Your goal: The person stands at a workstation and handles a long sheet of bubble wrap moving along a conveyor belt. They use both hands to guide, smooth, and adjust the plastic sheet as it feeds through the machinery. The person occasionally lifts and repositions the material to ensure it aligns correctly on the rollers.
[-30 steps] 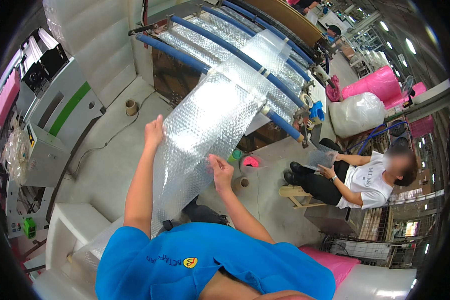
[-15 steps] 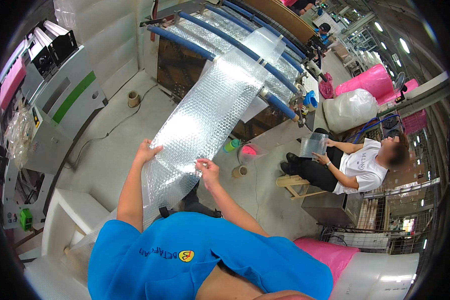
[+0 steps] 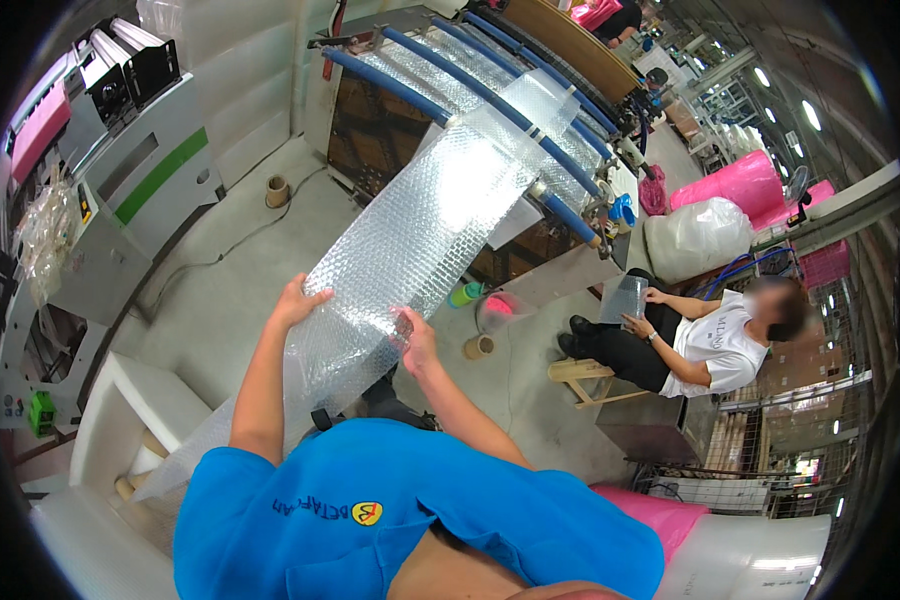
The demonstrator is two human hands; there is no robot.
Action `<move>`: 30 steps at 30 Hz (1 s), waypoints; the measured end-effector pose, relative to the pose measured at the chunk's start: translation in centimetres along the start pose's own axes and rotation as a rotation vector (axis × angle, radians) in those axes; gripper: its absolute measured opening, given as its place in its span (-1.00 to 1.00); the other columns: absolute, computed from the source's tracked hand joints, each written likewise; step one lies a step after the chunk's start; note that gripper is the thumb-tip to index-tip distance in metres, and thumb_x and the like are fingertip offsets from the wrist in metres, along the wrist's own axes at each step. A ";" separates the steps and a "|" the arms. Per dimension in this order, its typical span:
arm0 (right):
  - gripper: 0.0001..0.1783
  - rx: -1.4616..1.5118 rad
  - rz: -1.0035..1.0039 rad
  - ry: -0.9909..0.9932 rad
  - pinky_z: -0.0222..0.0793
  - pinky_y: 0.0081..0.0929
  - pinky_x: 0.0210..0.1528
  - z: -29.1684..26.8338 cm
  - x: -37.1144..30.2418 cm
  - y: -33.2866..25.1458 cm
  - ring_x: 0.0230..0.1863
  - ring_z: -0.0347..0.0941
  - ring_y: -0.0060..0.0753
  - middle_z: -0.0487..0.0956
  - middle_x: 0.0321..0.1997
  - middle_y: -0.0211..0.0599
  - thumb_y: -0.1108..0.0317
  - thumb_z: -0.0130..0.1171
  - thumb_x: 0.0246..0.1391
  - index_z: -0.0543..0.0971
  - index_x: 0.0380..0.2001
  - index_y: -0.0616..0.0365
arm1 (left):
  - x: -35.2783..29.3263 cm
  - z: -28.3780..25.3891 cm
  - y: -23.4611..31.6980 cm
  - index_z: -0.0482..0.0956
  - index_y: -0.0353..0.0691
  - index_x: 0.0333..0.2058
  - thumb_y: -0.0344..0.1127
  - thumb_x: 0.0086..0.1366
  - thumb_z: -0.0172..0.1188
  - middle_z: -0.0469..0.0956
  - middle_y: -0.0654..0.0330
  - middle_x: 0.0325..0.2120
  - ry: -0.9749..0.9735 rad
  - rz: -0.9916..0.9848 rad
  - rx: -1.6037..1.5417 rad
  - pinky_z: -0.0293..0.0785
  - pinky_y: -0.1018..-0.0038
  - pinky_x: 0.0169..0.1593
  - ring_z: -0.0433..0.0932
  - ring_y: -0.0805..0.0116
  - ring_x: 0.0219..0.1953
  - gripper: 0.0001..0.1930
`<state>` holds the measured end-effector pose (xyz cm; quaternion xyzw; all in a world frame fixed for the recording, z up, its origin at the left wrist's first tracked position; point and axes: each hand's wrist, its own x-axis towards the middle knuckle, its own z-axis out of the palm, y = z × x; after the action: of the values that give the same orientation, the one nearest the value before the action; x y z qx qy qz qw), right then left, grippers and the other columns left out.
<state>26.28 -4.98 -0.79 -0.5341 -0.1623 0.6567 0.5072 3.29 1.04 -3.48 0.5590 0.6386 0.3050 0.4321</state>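
Observation:
A long strip of clear bubble wrap [image 3: 410,225] slopes down toward me from a machine with blue rollers [image 3: 390,85]. My left hand [image 3: 300,302] is closed on the strip's left edge, its thumb lying on top. At the right edge, my right hand [image 3: 417,343] has its fingers curled at the film, holding it; the fingertips show partly through the plastic. Below my hands the wrap sags toward my body and trails off to the lower left, where my left arm and blue shirt partly hide it.
A seated co-worker [image 3: 710,340] at right holds a clear bubble-wrap piece [image 3: 625,300]. A grey machine [image 3: 155,165] stands at left, a white foam roll [image 3: 135,400] nearer. Cardboard cores [image 3: 277,191], a cable and a bin with pink material [image 3: 497,310] are on the floor.
My view has shifted slightly. My right fingers have curled further at the wrap's edge, while my left hand keeps its hold. The co-worker has tilted the piece they hold.

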 end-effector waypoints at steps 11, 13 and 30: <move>-0.82 -0.416 -0.002 0.107 0.14 -0.72 -0.65 -2.7 3.6 2.3 -0.68 0.18 -0.75 0.34 -0.70 -0.59 0.26 0.22 -0.24 0.48 -0.61 0.11 | 1.4 2.6 -3.9 0.42 -0.35 -0.32 0.02 -0.06 0.12 0.46 -0.07 -0.39 -0.016 -0.086 0.137 0.31 0.36 -0.22 0.44 0.10 -0.28 -0.50; -0.81 -0.433 0.005 0.104 0.17 -0.69 -0.64 -3.2 4.2 2.6 -0.67 0.19 -0.74 0.35 -0.69 -0.57 0.26 0.22 -0.24 0.48 -0.62 0.11 | 1.2 3.1 -3.7 0.42 -0.34 -0.33 0.05 -0.05 0.09 0.46 -0.07 -0.40 0.007 -0.085 0.188 0.32 0.35 -0.24 0.43 0.08 -0.30 -0.50; -0.69 -0.592 -0.096 0.190 0.09 -0.70 -0.68 -5.5 14.0 -2.6 -0.73 0.18 -0.71 0.35 -0.78 -0.51 0.12 0.25 -0.30 0.54 -0.59 0.15 | 12.6 10.7 -2.3 0.33 -0.27 -0.22 0.13 0.05 -0.09 0.41 -0.06 -0.29 0.044 -0.237 0.423 0.28 0.26 -0.16 0.38 0.03 -0.20 -0.46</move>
<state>33.54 6.09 -8.44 -0.7093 -0.3234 0.5034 0.3727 11.78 11.88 -12.84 0.5514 0.7588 0.1237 0.3239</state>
